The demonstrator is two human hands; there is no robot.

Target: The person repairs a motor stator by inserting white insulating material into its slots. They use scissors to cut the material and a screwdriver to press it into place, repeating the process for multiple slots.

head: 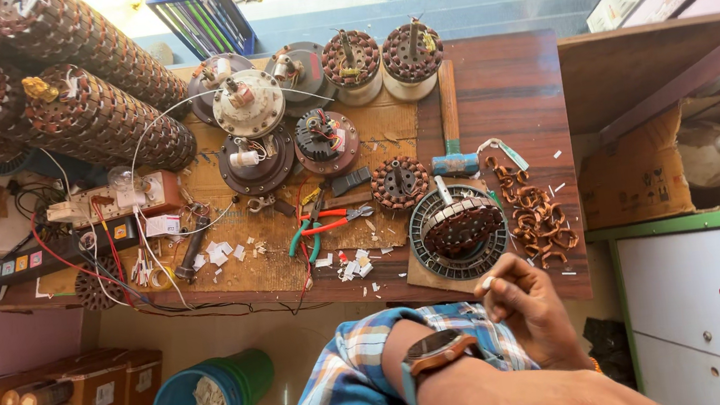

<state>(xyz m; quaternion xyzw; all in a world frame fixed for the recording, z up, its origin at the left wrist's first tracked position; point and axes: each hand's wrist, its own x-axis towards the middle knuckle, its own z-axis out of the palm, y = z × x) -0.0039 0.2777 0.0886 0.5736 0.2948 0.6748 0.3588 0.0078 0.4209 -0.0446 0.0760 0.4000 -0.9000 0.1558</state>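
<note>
- The left hand (524, 306), wristwatch (433, 352) on its wrist, pinches a small pale slip (487, 284) between closed fingers.
- The stator (458, 232) lies at the hand's 11 o'clock, partly stripped; some copper remains.
- Pulled copper coils (533, 209) lie heaped at its 3 o'clock.
- The right hand is out of view.

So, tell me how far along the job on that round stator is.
Done: a pile of loose copper coils lies beside the stator, which looks partly stripped. In hand: the left hand pinches a small white piece just in front of it. Left: copper windings remain bunched in the stator's middle.
</note>
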